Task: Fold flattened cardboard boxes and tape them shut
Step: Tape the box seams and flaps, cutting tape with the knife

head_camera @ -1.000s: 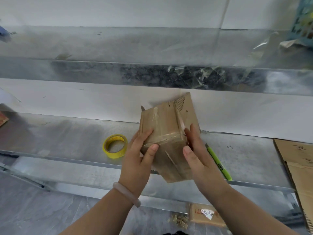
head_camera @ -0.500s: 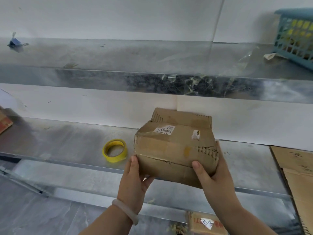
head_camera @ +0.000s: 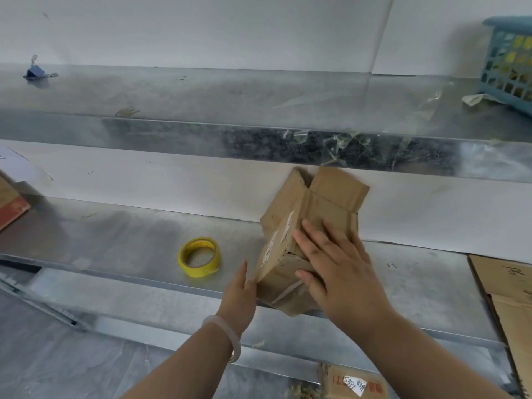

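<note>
Grip on the right is wide: the right hand [head_camera: 336, 272] lies flat on the box [head_camera: 280, 226], fingers straight and spread over its upper face, thumb along the near side, pressing rather than clasping. The left hand [head_camera: 240, 295] meets the box's near left corner with the thumb raised against the edge. Its other fingers are hidden behind the cardboard, so I cannot tell whether that grip is closed on the box or only props it. The box is tilted at the front edge of the desk [head_camera: 115, 243], directly under the right palm. Its long axis runs away and up toward the wall, with open flaps [head_camera: 336, 191] at the far end. Both forearms reach in from below. Tape [head_camera: 200, 257] lies on the desk just left of the box, nearer the left hand, which looks better placed to fetch it.
</note>
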Tool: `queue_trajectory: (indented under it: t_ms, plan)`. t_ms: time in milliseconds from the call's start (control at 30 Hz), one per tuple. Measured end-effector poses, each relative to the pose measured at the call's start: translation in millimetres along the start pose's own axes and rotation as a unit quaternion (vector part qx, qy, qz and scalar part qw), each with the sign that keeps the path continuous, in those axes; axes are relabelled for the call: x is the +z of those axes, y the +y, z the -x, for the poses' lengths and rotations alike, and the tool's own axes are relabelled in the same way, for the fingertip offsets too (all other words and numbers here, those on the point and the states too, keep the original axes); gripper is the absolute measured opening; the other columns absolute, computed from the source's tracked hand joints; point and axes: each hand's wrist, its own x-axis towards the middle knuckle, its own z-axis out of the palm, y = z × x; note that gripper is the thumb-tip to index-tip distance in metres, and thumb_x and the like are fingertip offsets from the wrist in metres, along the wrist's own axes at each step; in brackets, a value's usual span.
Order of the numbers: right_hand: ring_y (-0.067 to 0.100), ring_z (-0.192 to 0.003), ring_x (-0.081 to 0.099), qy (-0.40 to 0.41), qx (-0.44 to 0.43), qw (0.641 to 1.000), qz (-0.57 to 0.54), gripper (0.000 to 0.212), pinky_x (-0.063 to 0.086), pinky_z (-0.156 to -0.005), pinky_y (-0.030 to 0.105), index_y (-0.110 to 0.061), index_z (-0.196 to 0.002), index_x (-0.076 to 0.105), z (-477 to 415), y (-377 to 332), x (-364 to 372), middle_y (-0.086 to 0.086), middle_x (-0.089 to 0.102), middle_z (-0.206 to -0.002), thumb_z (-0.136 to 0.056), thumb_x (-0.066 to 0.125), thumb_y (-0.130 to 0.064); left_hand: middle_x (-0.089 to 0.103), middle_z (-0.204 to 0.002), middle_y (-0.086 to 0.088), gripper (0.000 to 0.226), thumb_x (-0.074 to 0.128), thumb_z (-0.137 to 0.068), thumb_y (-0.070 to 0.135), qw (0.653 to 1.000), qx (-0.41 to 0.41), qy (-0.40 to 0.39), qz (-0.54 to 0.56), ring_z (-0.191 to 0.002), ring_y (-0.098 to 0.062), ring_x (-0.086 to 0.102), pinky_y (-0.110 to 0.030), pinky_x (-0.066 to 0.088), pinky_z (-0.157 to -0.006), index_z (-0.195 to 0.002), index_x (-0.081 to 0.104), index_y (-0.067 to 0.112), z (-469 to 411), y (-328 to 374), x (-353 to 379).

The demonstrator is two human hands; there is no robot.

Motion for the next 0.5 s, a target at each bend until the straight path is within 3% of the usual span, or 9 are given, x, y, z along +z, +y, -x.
queue_trajectory:
  t_ms: [100, 167, 267, 333, 433, 500]
  plan:
    - [0.026, -0.138, 0.042, 0.008, -0.05, 0.998, 0.037, 0.058, 0.04, -0.108, 0.056, -0.032, -0.148, 0.034, -16, -7, 1, -0.007, 0.044, -0.151, -0.094, 0.039, -0.05, 0.065, -0.116, 0.002, 0.044, 0.037, -0.095, 0.003, 0.999, 0.019, -0.027, -0.031, -0.095, -0.013, 0.058, -0.025, 0.045, -0.078, -0.131, 0.057, 0.02, -8, -2, -9]
    - [0.025, -0.133, 0.048, 0.01, -0.074, 0.996, 0.044, 0.056, 0.042, -0.106, 0.049, -0.03, -0.143, 0.046, -31, -12, 0, -0.005, 0.053, -0.143, -0.09, 0.052, -0.049, 0.066, -0.119, 0.005, 0.046, 0.04, -0.087, 0.012, 0.995, 0.033, -0.047, -0.079, -0.106, -0.012, 0.06, -0.025, 0.048, -0.087, -0.127, 0.06, 0.023, -14, -8, -23]
    - [0.023, -0.13, 0.05, -0.038, -0.1, 0.994, 0.031, 0.067, 0.044, -0.103, 0.043, -0.03, -0.14, 0.052, -50, -22, 3, -0.005, 0.057, -0.139, -0.079, 0.07, -0.051, 0.056, -0.131, 0.003, 0.048, 0.044, -0.092, 0.007, 0.984, 0.054, 0.002, -0.168, -0.121, -0.018, 0.053, -0.027, 0.041, -0.098, -0.137, 0.051, 0.022, -21, -16, -48]
    - [0.021, -0.134, 0.045, -0.081, -0.132, 0.987, 0.033, 0.074, 0.039, -0.106, 0.042, -0.032, -0.144, 0.045, -57, -25, 7, -0.007, 0.051, -0.145, -0.078, 0.07, -0.054, 0.054, -0.132, 0.0, 0.049, 0.051, -0.091, 0.004, 0.965, 0.1, 0.061, -0.233, -0.123, -0.019, 0.049, -0.022, 0.035, -0.098, -0.138, 0.051, 0.019, -25, -20, -66]
    - [0.016, -0.139, 0.038, -0.103, -0.141, 0.984, 0.036, 0.072, 0.032, -0.113, 0.04, -0.033, -0.148, 0.036, -61, -25, 8, -0.01, 0.045, -0.149, -0.084, 0.057, -0.057, 0.058, -0.13, -0.01, 0.051, 0.061, -0.081, 0.006, 0.914, 0.188, 0.131, -0.335, -0.119, -0.032, 0.052, -0.035, 0.039, -0.099, -0.132, 0.057, 0.011, -38, -30, -95]
    - [0.013, -0.14, 0.036, -0.103, -0.135, 0.985, 0.03, 0.069, 0.028, -0.118, 0.039, -0.033, -0.147, 0.037, -55, -24, 6, -0.01, 0.045, -0.148, -0.084, 0.056, -0.056, 0.058, -0.131, -0.009, 0.058, 0.068, -0.075, 0.007, 0.88, 0.189, 0.132, -0.415, -0.123, -0.035, 0.05, -0.042, 0.041, -0.101, -0.131, 0.058, 0.013, -50, -36, -109]
